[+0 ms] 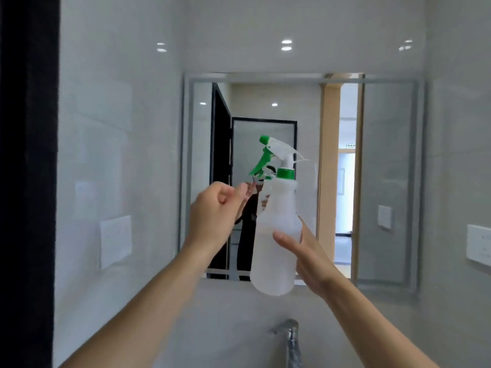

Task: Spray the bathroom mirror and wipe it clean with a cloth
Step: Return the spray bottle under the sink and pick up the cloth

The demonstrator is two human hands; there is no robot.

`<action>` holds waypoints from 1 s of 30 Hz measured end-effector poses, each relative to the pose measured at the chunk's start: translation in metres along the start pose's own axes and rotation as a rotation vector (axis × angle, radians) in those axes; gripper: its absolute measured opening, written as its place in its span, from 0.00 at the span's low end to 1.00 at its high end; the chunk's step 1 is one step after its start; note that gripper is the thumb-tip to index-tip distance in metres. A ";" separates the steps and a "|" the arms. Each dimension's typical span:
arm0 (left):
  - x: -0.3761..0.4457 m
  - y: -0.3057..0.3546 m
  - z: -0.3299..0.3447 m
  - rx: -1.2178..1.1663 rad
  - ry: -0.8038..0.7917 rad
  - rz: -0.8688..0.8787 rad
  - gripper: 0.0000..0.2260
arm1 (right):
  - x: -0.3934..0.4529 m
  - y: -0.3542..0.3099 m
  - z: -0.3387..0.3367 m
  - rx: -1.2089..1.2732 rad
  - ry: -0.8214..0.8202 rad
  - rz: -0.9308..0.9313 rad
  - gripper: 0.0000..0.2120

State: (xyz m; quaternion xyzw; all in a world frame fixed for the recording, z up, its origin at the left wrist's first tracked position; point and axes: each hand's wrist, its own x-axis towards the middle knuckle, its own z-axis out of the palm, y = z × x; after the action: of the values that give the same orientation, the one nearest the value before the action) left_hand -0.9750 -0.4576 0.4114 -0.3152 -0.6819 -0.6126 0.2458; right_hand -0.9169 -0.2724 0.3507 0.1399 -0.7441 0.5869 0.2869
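Note:
A translucent white spray bottle [276, 243] with a green trigger and nozzle tip is held upright in front of the framed wall mirror [385, 181]. My right hand [308, 258] grips the bottle's lower body from the right, thumb across its front. My left hand [215, 213] hovers just left of the bottle's neck, fingers curled, fingertips near the green trigger; whether they touch it is unclear. The nozzle points left and slightly up. No cloth is in sight.
A chrome tap [289, 338] rises below the mirror at the bottom centre. White wall plates sit on the left tiles [115, 240] and the right wall [478, 245]. A dark vertical edge [26, 181] fills the far left. The mirror reflects a doorway.

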 end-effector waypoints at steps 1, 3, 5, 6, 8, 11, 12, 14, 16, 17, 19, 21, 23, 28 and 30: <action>0.010 0.007 -0.011 -0.007 0.025 0.009 0.14 | 0.001 -0.001 0.005 0.002 -0.023 0.012 0.34; 0.029 0.021 -0.028 -0.016 0.036 0.031 0.18 | 0.002 -0.002 0.015 0.014 -0.072 0.025 0.32; 0.042 0.034 -0.035 -0.027 0.016 0.047 0.21 | 0.001 -0.001 0.023 0.023 -0.098 0.044 0.27; 0.048 0.039 -0.035 -0.039 -0.004 0.040 0.22 | -0.001 0.000 0.026 0.033 -0.101 0.052 0.26; 0.056 0.046 -0.031 -0.064 -0.050 0.017 0.22 | -0.007 0.004 0.027 0.046 -0.089 0.066 0.27; 0.062 0.046 -0.021 -0.071 -0.101 -0.005 0.20 | -0.019 0.009 0.024 0.050 -0.056 0.084 0.34; 0.062 0.045 -0.016 -0.068 -0.117 -0.009 0.19 | -0.023 0.010 0.021 0.045 -0.048 0.090 0.35; 0.062 0.041 -0.007 -0.062 -0.158 -0.021 0.18 | -0.030 0.010 0.014 0.024 -0.034 0.100 0.36; 0.062 0.038 0.002 -0.082 -0.197 -0.025 0.17 | -0.036 0.010 0.006 0.019 -0.014 0.109 0.35; 0.062 0.038 0.006 -0.097 -0.212 -0.019 0.16 | -0.039 0.009 0.002 0.021 -0.003 0.114 0.34; 0.062 0.039 0.013 -0.107 -0.233 0.015 0.15 | -0.044 0.007 -0.006 0.017 0.008 0.112 0.31; 0.062 0.042 0.020 -0.127 -0.251 0.042 0.14 | -0.047 0.003 -0.013 0.012 0.020 0.117 0.26; 0.062 0.045 0.025 -0.158 -0.285 0.044 0.13 | -0.049 0.002 -0.021 0.014 0.040 0.124 0.27; 0.061 0.048 0.033 -0.200 -0.332 0.074 0.06 | -0.052 0.003 -0.033 0.012 0.056 0.133 0.34; 0.059 0.050 0.036 -0.220 -0.341 0.059 0.07 | -0.053 0.003 -0.036 0.005 0.064 0.137 0.34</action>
State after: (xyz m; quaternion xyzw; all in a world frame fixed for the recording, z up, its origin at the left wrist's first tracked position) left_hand -0.9770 -0.4116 0.4837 -0.4591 -0.6331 -0.6137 0.1084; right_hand -0.8673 -0.2440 0.3224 0.0706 -0.7408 0.6112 0.2694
